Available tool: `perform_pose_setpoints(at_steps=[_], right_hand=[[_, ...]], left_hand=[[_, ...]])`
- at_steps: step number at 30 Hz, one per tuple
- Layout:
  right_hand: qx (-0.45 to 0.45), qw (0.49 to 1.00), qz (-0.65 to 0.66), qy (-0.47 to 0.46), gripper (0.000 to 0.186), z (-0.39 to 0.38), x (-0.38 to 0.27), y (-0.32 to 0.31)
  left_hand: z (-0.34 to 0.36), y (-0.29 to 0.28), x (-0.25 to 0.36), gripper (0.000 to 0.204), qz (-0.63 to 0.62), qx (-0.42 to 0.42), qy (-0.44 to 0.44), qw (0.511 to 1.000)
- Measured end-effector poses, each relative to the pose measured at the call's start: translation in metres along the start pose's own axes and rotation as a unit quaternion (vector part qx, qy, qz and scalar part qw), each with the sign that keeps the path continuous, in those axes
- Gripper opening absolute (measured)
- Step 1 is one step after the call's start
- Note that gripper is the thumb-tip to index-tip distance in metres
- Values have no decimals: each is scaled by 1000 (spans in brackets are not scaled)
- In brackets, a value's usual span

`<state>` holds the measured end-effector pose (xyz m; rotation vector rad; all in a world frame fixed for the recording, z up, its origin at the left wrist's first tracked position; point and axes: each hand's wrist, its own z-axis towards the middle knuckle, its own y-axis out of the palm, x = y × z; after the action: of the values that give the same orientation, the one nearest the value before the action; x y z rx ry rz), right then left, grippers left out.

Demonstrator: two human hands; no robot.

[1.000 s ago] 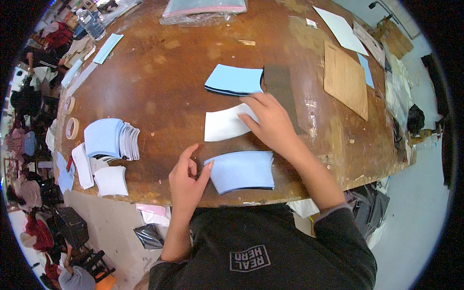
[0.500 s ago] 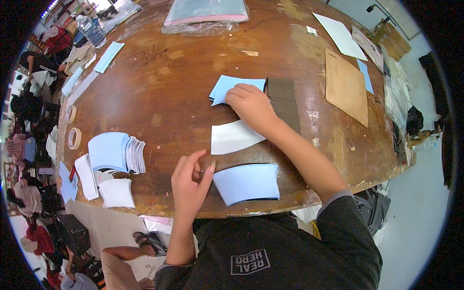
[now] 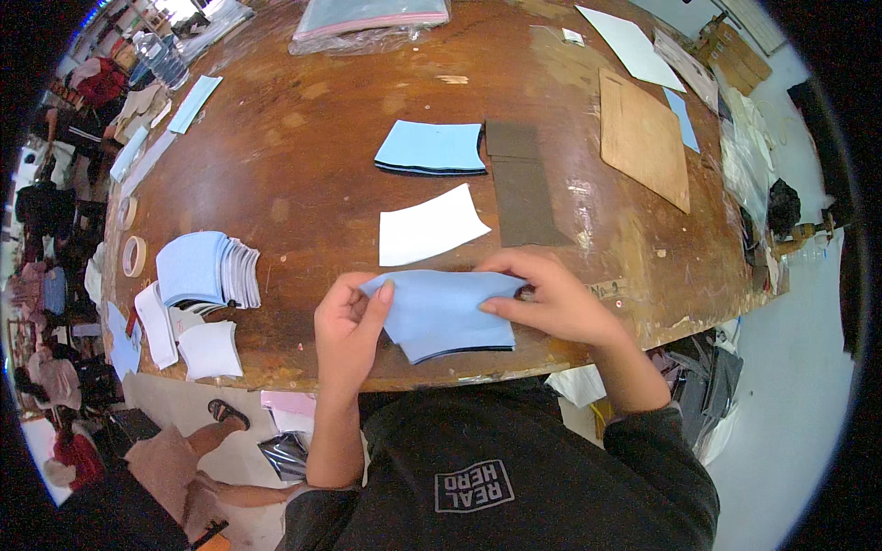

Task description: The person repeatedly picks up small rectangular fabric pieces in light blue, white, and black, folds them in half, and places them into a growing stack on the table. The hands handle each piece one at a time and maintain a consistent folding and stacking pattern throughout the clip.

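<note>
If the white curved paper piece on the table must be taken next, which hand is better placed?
The right hand, probably. Both hands grip the light blue curved fabric stack, but the right hand's fingers lie nearer the white curved paper piece; the left hand sits lower.

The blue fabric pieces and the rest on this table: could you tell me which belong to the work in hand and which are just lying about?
In hand:
- blue fabric piece, pinched by left hand and right hand
- white piece
- blue stack

Lying about:
- tape roll
- brown board
- plastic bag
- water bottle
</note>
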<state>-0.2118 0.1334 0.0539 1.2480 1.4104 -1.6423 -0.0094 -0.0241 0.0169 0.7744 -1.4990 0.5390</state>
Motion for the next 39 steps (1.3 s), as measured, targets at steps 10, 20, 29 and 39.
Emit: perform_pose_setpoints(at_steps=[10,20,29,39], right_hand=[[94,981,13,166,40,-28,34,29],[121,980,-7,158,44,-32,36,33],[170,972,-139,87,38,-24,31,29],[-106,849,-429,-289,19,114,51,37]], left_hand=[[-21,7,-10,39,206,25,-5,978],[-18,5,-21,48,288,32,35,957],[-16,1,-23,46,366,61,99,923],[-3,-20,-16,29,322,112,118,933]])
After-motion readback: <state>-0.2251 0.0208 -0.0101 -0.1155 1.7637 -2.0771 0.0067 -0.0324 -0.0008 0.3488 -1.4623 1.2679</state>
